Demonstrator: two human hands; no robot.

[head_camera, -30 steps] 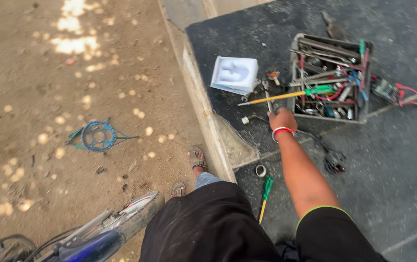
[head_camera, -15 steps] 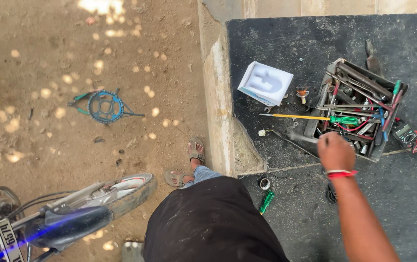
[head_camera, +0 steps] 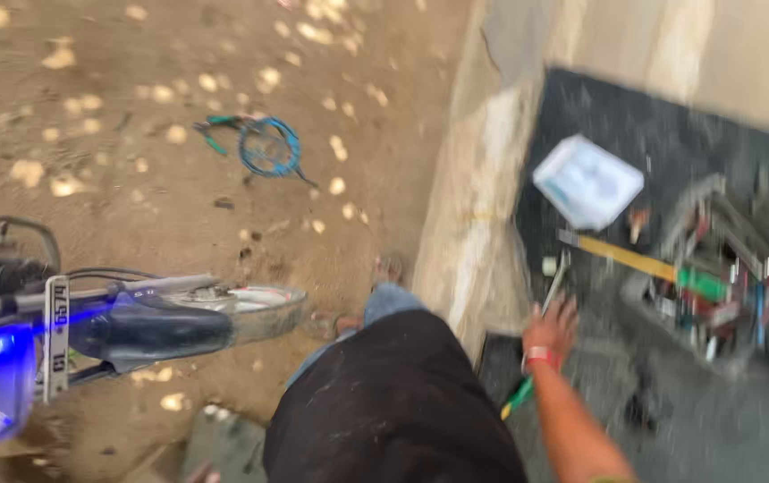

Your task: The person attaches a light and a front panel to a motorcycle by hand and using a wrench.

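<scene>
The frame is blurred by motion. My right hand (head_camera: 553,326), with a red band at the wrist, hovers with fingers spread over the dark slab (head_camera: 671,420). Its fingertips are close to a thin metal tool (head_camera: 556,279) lying near the slab's left edge. A long yellow-handled tool (head_camera: 621,255) lies just beyond, pointing at a crate full of hand tools (head_camera: 724,268). A green-handled screwdriver (head_camera: 519,398) lies beside my forearm. My left hand is out of view. My dark trousers (head_camera: 393,402) fill the lower middle.
A white plastic container (head_camera: 588,181) sits on the slab's far side. A pale concrete curb (head_camera: 483,206) separates the slab from the dirt ground. A coil of blue wire (head_camera: 268,146) lies on the dirt. A motorcycle's front end (head_camera: 89,313) stands at the left.
My right hand has drawn back from the tool crate toward the slab's left edge, fingers now spread. The view has swung, and more of the motorcycle shows.
</scene>
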